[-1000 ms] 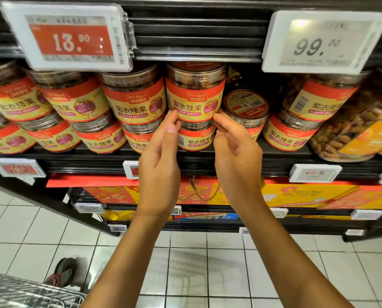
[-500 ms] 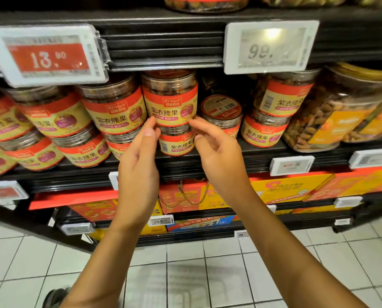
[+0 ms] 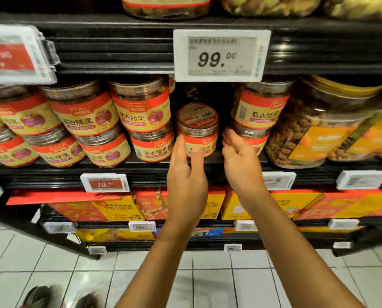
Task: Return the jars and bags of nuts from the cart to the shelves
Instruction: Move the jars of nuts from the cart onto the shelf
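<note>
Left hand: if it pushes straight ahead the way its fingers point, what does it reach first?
Most likely the lone jar standing between the stacks. Fingertips of the left hand overlap the lower part of its label, though this view does not show whether they touch it.

Red-and-cream labelled jars (image 3: 197,130), black shelf (image 3: 141,162), white tiles (image 3: 207,281)

Clear glossy plastic jars (image 3: 197,130) with paper labels, matt black shelf (image 3: 141,162), glossy floor tiles (image 3: 210,283).
</note>
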Demonstrator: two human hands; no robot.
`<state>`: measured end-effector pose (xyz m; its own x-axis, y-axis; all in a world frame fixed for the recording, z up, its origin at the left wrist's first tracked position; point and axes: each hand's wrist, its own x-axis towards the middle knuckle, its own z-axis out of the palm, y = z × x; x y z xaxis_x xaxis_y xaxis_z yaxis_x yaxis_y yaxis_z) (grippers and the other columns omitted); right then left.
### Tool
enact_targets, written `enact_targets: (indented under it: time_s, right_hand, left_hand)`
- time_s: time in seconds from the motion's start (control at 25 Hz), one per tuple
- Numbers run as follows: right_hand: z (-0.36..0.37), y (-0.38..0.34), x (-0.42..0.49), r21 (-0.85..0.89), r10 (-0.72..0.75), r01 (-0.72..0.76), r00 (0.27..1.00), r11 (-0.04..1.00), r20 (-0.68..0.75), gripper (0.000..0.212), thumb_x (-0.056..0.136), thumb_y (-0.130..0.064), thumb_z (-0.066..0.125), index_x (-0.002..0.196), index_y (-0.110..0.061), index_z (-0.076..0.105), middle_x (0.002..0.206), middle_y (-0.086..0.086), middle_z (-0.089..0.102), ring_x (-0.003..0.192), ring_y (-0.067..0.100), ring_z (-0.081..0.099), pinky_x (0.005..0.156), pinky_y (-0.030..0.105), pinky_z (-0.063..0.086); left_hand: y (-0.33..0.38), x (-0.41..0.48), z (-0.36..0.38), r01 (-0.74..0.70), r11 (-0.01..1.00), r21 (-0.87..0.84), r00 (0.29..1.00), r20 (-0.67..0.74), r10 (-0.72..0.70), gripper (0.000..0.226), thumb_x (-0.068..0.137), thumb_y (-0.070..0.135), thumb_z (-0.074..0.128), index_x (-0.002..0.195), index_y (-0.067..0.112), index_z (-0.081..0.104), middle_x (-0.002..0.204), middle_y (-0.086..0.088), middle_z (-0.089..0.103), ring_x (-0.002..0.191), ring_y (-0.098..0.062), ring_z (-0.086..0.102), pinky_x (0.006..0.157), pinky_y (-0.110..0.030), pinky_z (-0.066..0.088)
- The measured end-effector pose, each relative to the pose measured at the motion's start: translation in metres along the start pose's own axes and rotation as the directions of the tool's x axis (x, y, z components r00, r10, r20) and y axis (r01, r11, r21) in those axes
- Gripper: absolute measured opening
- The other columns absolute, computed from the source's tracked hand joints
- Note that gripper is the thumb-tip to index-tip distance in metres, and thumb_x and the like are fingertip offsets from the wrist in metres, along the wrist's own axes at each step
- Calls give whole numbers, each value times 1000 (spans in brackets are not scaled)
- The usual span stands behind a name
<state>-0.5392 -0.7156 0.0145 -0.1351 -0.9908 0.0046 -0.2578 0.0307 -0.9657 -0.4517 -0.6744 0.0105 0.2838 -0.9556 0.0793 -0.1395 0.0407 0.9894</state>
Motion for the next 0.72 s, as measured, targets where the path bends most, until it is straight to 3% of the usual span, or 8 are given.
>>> enact_targets:
  time_s: [0.08,0.16,0.32,0.52,0.64,0.72]
  right_hand:
    - [-2,5,8,-13,-24,25,998,1000,65,47,96,-7,36,143,-15,39,145,-1,43,134,13,38,109,23,28]
    - [-3,8,15,-14,-18,20,992,1000,123,50,96,-9,36,145,-19,34,146,-2,41,132,13,38,105,22,30]
    - [2,9,19,31,-42,38,984,999,174,48,96,-7,36,142,-20,37,136,-3,49,110,7,47,80,9,35]
    - [-3,24,-3,148,-126,124,992,981,3,38,98,-12,40,135,-15,49,128,-4,57,112,0,53,86,5,40]
    - [-1,30,-7,287,-46,41,999,957,14,37,101,-22,34,137,-18,46,138,-4,51,126,5,46,101,16,39]
    - [4,29,-11,289,-45,26,997,957,59,40,102,-27,32,141,-21,41,142,-8,47,129,2,41,100,12,37]
  left_hand:
    - [-6,8,14,18,999,37,996,-91,-15,52,99,34,36,148,22,24,154,10,26,135,4,22,105,-9,15]
    - [-10,14,21,31,998,50,989,-146,-24,54,99,37,36,149,23,20,155,9,22,138,2,19,104,-10,14]
    - [-12,23,26,-10,1000,11,985,-171,12,51,99,35,35,147,20,26,153,7,26,134,3,22,105,-14,17]
    - [-22,-2,5,-117,990,-80,977,-186,100,45,93,44,36,134,29,44,130,19,46,121,11,41,93,-2,33]
    - [-28,-6,-4,-87,984,-155,992,-100,72,47,97,50,27,140,34,34,146,15,37,132,9,31,110,-16,29]
    - [-26,-6,-5,-59,992,-112,998,-11,58,61,92,53,21,148,29,25,153,14,28,139,5,23,117,-29,22]
